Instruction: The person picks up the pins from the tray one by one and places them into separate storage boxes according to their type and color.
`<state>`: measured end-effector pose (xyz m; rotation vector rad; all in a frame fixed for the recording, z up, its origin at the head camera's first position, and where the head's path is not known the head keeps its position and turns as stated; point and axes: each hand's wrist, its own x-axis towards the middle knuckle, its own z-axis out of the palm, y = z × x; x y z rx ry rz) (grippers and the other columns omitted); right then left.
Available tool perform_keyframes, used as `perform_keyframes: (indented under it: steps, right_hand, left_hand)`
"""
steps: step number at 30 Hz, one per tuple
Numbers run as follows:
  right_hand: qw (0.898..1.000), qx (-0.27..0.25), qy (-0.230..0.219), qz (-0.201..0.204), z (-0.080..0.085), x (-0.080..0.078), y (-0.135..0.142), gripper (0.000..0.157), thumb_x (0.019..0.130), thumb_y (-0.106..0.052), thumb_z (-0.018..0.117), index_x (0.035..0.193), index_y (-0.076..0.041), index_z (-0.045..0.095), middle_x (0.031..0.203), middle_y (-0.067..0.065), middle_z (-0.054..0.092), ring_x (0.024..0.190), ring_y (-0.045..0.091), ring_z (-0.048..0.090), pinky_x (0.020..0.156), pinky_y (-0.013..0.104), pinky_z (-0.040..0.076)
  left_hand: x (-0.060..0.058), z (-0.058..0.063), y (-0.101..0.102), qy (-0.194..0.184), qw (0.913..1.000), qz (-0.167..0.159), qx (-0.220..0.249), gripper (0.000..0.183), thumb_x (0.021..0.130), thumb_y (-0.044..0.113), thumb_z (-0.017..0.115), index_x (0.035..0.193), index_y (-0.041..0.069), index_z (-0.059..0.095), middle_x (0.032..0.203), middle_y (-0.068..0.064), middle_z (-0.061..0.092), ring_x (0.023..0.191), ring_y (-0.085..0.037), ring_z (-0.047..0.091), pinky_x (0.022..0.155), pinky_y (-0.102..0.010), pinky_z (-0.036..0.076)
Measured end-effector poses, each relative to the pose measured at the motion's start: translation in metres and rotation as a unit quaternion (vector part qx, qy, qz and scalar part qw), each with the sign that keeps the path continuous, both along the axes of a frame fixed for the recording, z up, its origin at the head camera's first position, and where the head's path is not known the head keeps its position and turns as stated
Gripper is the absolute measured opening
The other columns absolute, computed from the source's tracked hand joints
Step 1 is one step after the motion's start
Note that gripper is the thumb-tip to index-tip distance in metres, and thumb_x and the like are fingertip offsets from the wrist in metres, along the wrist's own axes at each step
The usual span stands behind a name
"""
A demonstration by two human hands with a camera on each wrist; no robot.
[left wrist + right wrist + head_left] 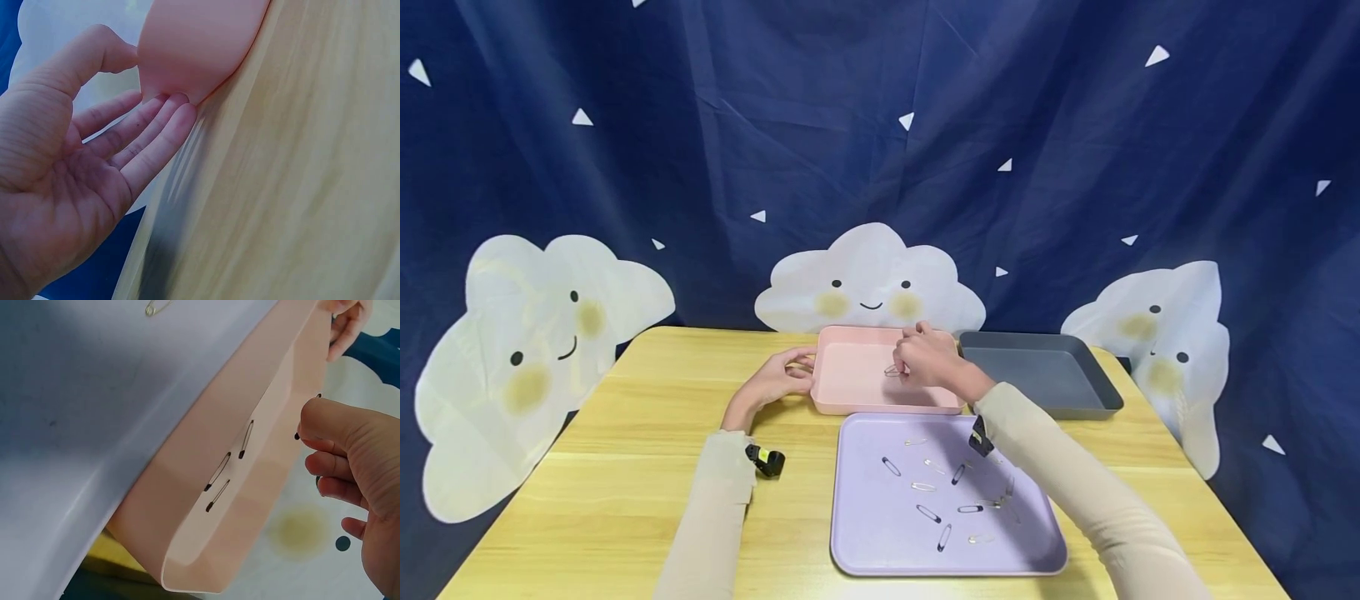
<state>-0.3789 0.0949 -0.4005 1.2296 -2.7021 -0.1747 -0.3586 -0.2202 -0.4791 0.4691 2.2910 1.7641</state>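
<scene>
My right hand (928, 358) is over the pink tray (850, 406), pinching a safety pin (891, 371) between thumb and fingertips. Its dark ends stick out past the thumb in the right wrist view. Several dark safety pins (217, 472) lie inside the pink tray there; in the head view the right hand and forearm cover that part. At the tray's left end, my left hand (778, 377) touches the outer wall with extended fingers. In the left wrist view its thumb (112, 53) meets the tray's edge, fingertips against the wall lower down.
A purple tray (850, 546) stands nearest me, with several dark safety pins (928, 513) and gold safety pins (923, 487) scattered on it. The right forearm crosses above it. A dark grey tray (1037, 375) stands right of the pink one. Behind the wooden table (647, 417) hangs a blue curtain (820, 108).
</scene>
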Motion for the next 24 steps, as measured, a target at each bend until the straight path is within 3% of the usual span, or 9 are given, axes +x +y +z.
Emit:
perform_keyframes:
  steps: [9, 17, 24]
  right_hand:
    - [0.999, 0.034, -0.015, -0.022, -0.004, -0.012, -0.004, 0.02, 0.07, -0.012, 0.076, 0.059, -0.027, 0.066, 0.072, -0.014, 0.066, 0.084, 0.014, 0.05, 0.09, 0.037, 0.038]
    - [0.996, 0.065, -0.035, -0.047, -0.007, -0.015, -0.005, 0.022, 0.073, -0.011, 0.072, 0.06, -0.027, 0.065, 0.072, -0.011, 0.063, 0.084, 0.016, 0.048, 0.088, 0.035, 0.04]
    - [0.996, 0.071, -0.038, -0.046, -0.012, -0.016, -0.007, 0.026, 0.075, -0.009, 0.068, 0.057, -0.024, 0.057, 0.067, -0.008, 0.058, 0.083, 0.018, 0.046, 0.09, 0.038, 0.038]
  left_hand:
    - [0.0, -0.001, 0.0, 0.0, 1.0, -0.001, 0.001, 0.073, 0.087, -0.002, 0.065, 0.154, -0.004, 0.036, 0.137, -0.034, 0.051, 0.112, -0.031, 0.063, 0.084, -0.023, 0.056]
    - [0.0, -0.002, 0.0, 0.001, 1.0, -0.002, 0.002, 0.072, 0.088, -0.004, 0.063, 0.155, -0.004, 0.035, 0.138, -0.035, 0.05, 0.107, -0.023, 0.063, 0.084, -0.022, 0.055]
    - [-0.001, -0.002, 0.0, 0.003, 1.0, -0.003, 0.004, 0.073, 0.088, -0.003, 0.064, 0.154, -0.005, 0.035, 0.137, -0.035, 0.049, 0.107, -0.026, 0.063, 0.083, -0.022, 0.054]
